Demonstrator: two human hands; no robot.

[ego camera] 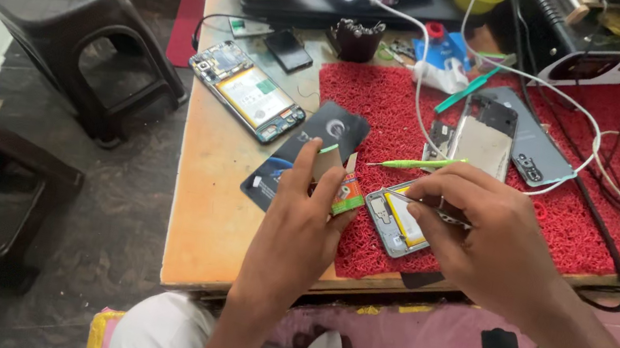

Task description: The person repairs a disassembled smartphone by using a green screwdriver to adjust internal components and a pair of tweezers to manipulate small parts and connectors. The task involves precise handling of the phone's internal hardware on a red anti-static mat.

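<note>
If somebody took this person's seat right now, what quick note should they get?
Left hand: holds a small glue tube at the red mat's edge.
Right hand: pinches a thin tool over the opened phone frame on the mat.
Nearby: green-handled tool, another opened phone on the wooden table, back cover.
Done: phones lie opened. Left: frame not yet closed.

We hold a small tube [347, 196] in our left hand [301, 230]; at three o'clock, our right hand [481, 232] pinches a thin tool over an opened phone [397, 224].

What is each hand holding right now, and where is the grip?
Left hand pinches a small glue tube by its body. Right hand grips a thin tool at its rear, over the opened phone.
</note>
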